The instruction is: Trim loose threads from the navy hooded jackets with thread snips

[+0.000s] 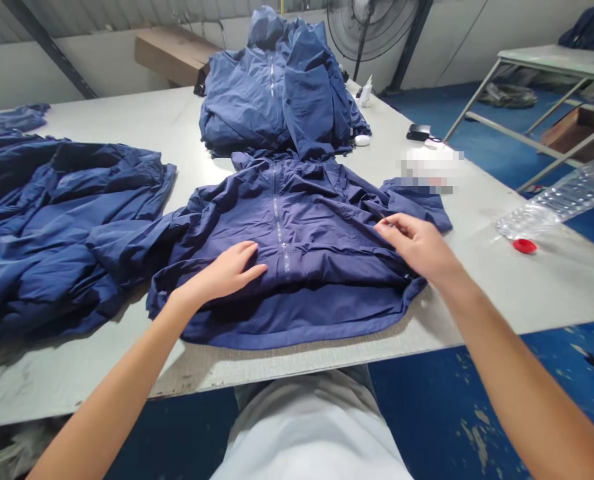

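"How are your hands posed?"

"My left grip (221,275) is released, palm down on the navy jacket (327,267), fingers reaching inward and thumb apart. My right grip (421,248) angles in from the other side, fingers curled, thumb and index tips close together at the fabric. I can't tell whether they pinch anything."

"And the jacket?"

"Under my left grip and stretching past my right, spread on the desk (477,287), hem towards me. Its zipper (277,223) runs between the two grips, nearer the left."

"Farther out?"

"Left of my left grip, a heap of blue garments (51,227). Beyond both grips, a pile of blue jackets (241,100). Well right of my right grip, a red cap (525,247) by a clear bottle (559,200)."
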Demonstrator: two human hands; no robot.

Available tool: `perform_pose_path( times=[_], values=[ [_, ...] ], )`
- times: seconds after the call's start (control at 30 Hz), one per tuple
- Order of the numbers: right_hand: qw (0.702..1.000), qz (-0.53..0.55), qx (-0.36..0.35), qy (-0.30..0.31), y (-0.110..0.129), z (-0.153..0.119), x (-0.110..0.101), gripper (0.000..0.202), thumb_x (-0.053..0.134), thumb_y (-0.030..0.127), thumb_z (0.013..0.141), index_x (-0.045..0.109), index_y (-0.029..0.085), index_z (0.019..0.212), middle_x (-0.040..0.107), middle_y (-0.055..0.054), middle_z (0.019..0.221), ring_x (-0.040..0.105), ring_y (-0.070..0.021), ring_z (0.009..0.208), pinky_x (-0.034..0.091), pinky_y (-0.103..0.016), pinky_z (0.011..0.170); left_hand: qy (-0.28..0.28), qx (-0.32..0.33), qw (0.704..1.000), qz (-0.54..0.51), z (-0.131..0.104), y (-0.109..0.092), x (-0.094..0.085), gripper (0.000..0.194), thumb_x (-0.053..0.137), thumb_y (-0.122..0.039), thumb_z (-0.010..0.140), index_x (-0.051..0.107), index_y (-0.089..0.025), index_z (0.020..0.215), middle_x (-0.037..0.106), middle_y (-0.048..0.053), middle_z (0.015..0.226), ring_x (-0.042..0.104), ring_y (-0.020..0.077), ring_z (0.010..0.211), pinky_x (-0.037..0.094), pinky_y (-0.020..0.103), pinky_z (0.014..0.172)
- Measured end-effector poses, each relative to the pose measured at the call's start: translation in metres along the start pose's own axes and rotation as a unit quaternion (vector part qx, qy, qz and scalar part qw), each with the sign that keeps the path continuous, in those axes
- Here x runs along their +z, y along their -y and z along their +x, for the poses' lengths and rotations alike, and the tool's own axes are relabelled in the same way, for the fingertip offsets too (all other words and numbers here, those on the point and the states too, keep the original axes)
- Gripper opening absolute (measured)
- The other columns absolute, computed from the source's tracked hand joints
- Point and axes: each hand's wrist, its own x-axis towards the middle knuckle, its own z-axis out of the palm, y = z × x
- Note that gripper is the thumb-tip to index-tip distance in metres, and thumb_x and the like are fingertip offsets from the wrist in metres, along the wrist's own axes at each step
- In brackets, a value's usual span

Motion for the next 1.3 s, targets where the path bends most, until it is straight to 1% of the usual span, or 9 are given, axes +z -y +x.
perform_pose_path(
  times=[0.1, 0.2, 0.33, 0.43, 0.6, 0.87, 1.03, 1.17, 1.3],
  values=[
    [0.998, 0.012, -0.041, 0.045, 0.019, -0.02, 0.032, 0.028, 0.057, 0.046, 0.091, 0.065, 0.019, 0.09, 0.066, -0.001, 0.083, 0.059, -0.016, 0.076, 0.042, -0.026, 0.069, 0.018, -0.011, 1.0, -0.021, 0.02, -0.017, 0.002, 0.068, 0.041, -0.062, 0.09, 0.057, -0.011, 0.132, 0.055, 0.018, 0.137, 0.052, 0.0325, 0.127, 0.037, 0.043, 0.111],
    [0.994, 0.016, -0.058, 0.093, 0.035, -0.045, 0.061, 0.029, 0.05, 0.045, 0.096, 0.063, 0.02, 0.092, 0.066, 0.0, 0.081, 0.058, -0.0149, 0.073, 0.042, -0.025, 0.065, 0.043, -0.031, 0.994, -0.097, 0.026, -0.028, -0.005, 0.06, 0.043, -0.062, 0.09, 0.065, -0.015, 0.121, 0.067, 0.012, 0.117, 0.062, 0.027, 0.105, 0.045, 0.035, 0.096],
    [0.987, 0.014, -0.084, 0.136, 0.044, -0.073, 0.087, 0.023, 0.05, 0.039, 0.097, 0.062, 0.02, 0.095, 0.067, -0.001, 0.086, 0.061, -0.0152, 0.075, 0.043, -0.025, 0.067, 0.075, -0.022, 0.98, -0.182, 0.02, -0.029, -0.007, 0.051, 0.048, -0.062, 0.088, 0.07, -0.017, 0.097, 0.07, 0.004, 0.089, 0.06, 0.0201, 0.08, 0.043, 0.027, 0.071],
    [0.98, 0.004, -0.092, 0.174, 0.041, -0.085, 0.098, 0.017, 0.052, 0.035, 0.096, 0.062, 0.021, 0.095, 0.069, -0.002, 0.092, 0.063, -0.016, 0.08, 0.043, -0.025, 0.069, 0.06, -0.02, 0.97, -0.236, 0.016, -0.024, 0.001, 0.047, 0.05, -0.059, 0.088, 0.071, -0.016, 0.089, 0.068, 0.002, 0.083, 0.057, 0.0176, 0.078, 0.041, 0.025, 0.069],
    [0.981, -0.014, -0.071, 0.182, 0.034, -0.093, 0.1, 0.016, 0.052, 0.033, 0.097, 0.061, 0.021, 0.094, 0.068, -0.001, 0.093, 0.062, -0.0158, 0.08, 0.042, -0.026, 0.069, 0.042, -0.045, 0.95, -0.307, 0.013, -0.02, 0.011, 0.044, 0.055, -0.056, 0.086, 0.07, -0.015, 0.085, 0.064, 0.001, 0.079, 0.054, 0.0152, 0.074, 0.04, 0.024, 0.068],
    [0.977, -0.071, -0.082, 0.184, 0.032, -0.103, 0.098, 0.013, 0.052, 0.031, 0.097, 0.061, 0.022, 0.096, 0.065, -0.001, 0.093, 0.06, -0.0149, 0.075, 0.041, -0.027, 0.067, 0.046, -0.095, 0.907, -0.408, 0.004, -0.028, 0.012, 0.042, 0.064, -0.057, 0.079, 0.065, -0.015, 0.082, 0.058, -0.001, 0.072, 0.048, 0.0124, 0.067, 0.036, 0.022, 0.058],
    [0.977, -0.027, -0.104, 0.186, 0.036, -0.113, 0.097, 0.015, 0.054, 0.031, 0.096, 0.063, 0.023, 0.105, 0.063, -0.001, 0.091, 0.057, -0.0122, 0.07, 0.041, -0.025, 0.063, 0.06, -0.103, 0.891, -0.438, -0.013, -0.033, 0.016, 0.038, 0.064, -0.054, 0.082, 0.062, -0.017, 0.078, 0.052, -0.004, 0.068, 0.043, 0.0102, 0.064, 0.032, 0.021, 0.059],
    [0.981, 0.048, -0.124, 0.141, 0.044, -0.12, 0.097, 0.021, 0.056, 0.032, 0.096, 0.064, 0.023, 0.114, 0.063, -0.001, 0.089, 0.06, -0.0118, 0.074, 0.045, -0.024, 0.067, 0.068, -0.124, 0.86, -0.49, -0.026, -0.041, 0.021, 0.037, 0.065, -0.053, 0.082, 0.062, -0.017, 0.077, 0.053, -0.004, 0.069, 0.045, 0.0105, 0.065, 0.035, 0.022, 0.062],
    [0.982, 0.112, -0.139, 0.065, 0.052, -0.113, 0.105, 0.017, 0.058, 0.029, 0.095, 0.067, 0.022, 0.108, 0.063, -0.001, 0.084, 0.061, -0.0123, 0.075, 0.048, -0.023, 0.071, 0.067, -0.136, 0.83, -0.536, -0.034, -0.049, 0.026, 0.035, 0.069, -0.05, 0.08, 0.062, -0.016, 0.074, 0.054, -0.004, 0.068, 0.046, 0.0095, 0.064, 0.037, 0.021, 0.063]
  ],
)
